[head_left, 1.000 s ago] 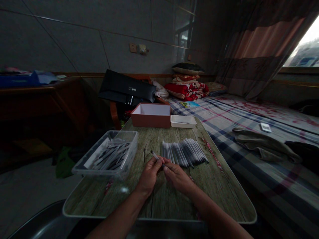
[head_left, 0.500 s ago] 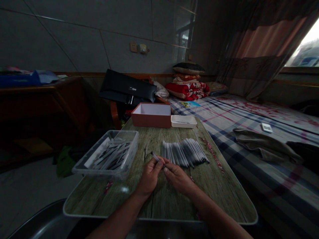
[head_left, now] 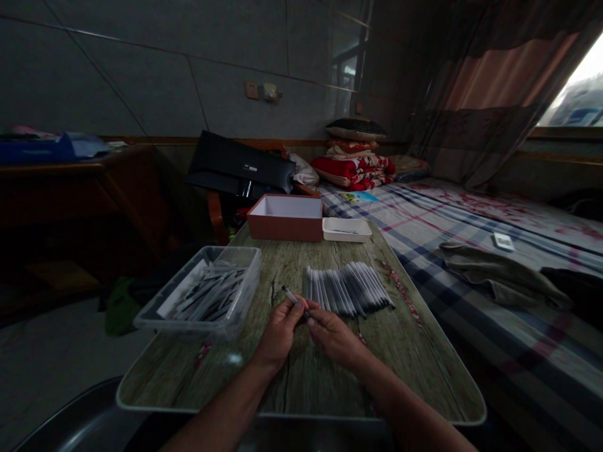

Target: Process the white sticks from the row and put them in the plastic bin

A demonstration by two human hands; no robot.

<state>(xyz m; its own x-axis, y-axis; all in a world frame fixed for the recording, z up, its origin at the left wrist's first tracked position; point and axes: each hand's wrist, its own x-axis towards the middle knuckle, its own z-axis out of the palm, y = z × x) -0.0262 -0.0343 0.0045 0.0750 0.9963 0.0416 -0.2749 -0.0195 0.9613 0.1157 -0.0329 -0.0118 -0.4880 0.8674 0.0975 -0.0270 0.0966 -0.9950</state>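
Holding, head view: left hand (head_left: 282,321) and right hand (head_left: 331,329) meet above the bench (head_left: 211,383), fingers of both pinched round one slim pen (head_left: 291,294), seemingly so each steadies an end.
Pen row: pens (head_left: 346,289) lie side by side just beyond the right hand, probably so single ones separate easily.
Clear bin: loose pens jumbled in the bin (head_left: 181,326) at left, its walls likely stopping rolling.
Far edge: brown box (head_left: 285,228) beside white tray (head_left: 346,238), apparently leaving elbow room.

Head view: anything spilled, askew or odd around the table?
Nothing looks spilled. The black panel behind the reddish box sits tilted; pens in the clear bin lie jumbled, unlike the row on the table.
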